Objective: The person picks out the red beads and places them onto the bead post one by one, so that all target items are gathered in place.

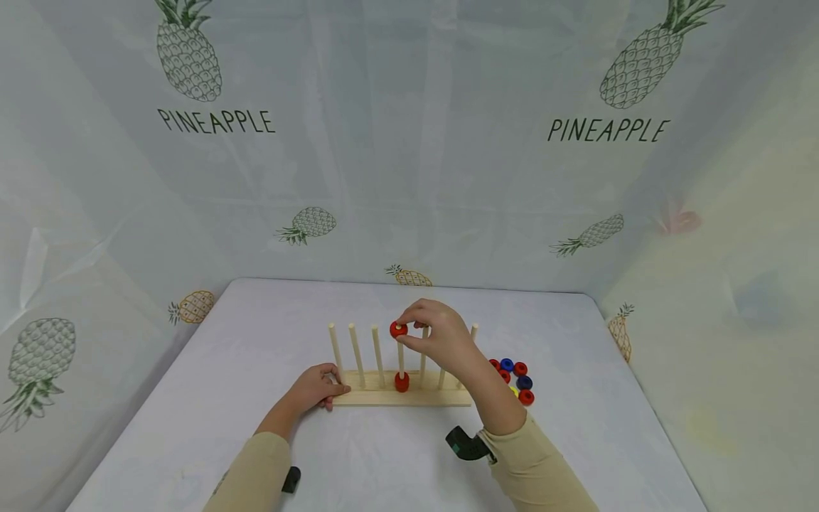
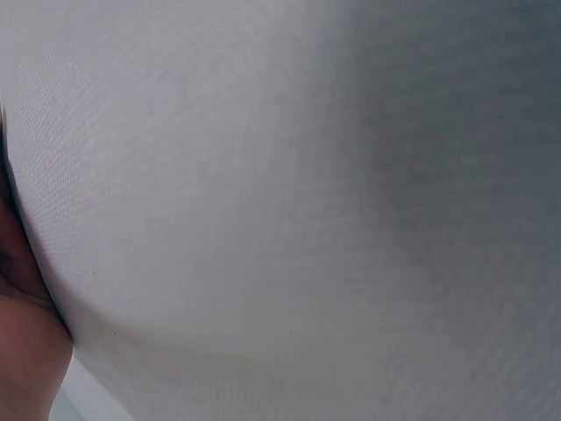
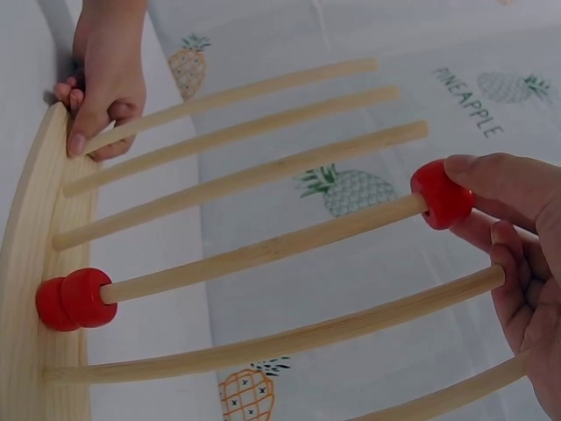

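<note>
My right hand (image 1: 441, 338) pinches a red bead (image 3: 441, 194) between thumb and fingers at the top of the middle peg (image 3: 272, 249); the peg's tip is at the bead's hole. Two red beads (image 3: 77, 299) sit stacked at the foot of that same peg. The pegs stand upright in a row on a light wooden base (image 1: 403, 398). At the base's left end, my left hand (image 1: 313, 387) grips the wood with its thumb on top, seen also in the right wrist view. Only a sliver of the left hand (image 2: 31, 351) shows in the left wrist view.
Right of the base lies a group of loose beads in red, blue (image 1: 525, 382) and yellow, partly hidden by my right forearm. A white-covered table (image 1: 192, 427) carries everything. Behind it hangs a curtain (image 1: 384, 142) printed with pineapples.
</note>
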Demonstrator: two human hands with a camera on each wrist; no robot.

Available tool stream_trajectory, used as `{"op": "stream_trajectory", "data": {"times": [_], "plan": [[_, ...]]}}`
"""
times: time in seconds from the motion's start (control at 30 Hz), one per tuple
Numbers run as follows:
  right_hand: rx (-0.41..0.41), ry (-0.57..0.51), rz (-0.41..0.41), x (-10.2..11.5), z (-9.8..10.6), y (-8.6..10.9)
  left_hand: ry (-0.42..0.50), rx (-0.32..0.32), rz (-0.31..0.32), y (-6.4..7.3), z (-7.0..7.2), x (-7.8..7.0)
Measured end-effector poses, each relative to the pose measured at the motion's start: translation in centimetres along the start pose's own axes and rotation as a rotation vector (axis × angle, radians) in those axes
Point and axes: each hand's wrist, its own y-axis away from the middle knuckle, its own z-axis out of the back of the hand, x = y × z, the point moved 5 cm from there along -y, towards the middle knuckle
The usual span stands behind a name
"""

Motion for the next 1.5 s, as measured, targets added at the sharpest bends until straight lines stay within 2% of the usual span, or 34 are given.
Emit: {"op": "stream_trajectory", "data": {"times": [0.3, 0.57, 0.77, 0.93, 1.33, 1.5], "plan": [[-0.001, -0.02, -0.003, 0.0, 0.2, 0.2, -0.002, -0.003, -0.004, 0.0, -0.2, -0.2], [-0.001, -0.159, 0.02, 0.1, 0.8, 0.5, -0.006, 0.003, 0.0, -0.1, -0.2, 0.1], [-0.088, -0.174, 0.067, 0.4, 2.2, 1.5, 0.0, 0.006, 0.008, 0.0, -0.3, 0.0], [-0.16, -0.163, 0.062, 0.1, 3.3, 2.6, -0.001, 0.004, 0.007, 0.0, -0.2, -0.1], [-0.272, -0.144, -0.045, -1.8, 4.8, 5.0, -0.006, 0.0, 0.002, -0.2, -0.1, 0.3], [-0.31, -0.151, -0.127, -2.6, 5.5, 6.0, 0.003, 0.003, 0.007, -0.3, -0.2, 0.3]]}}
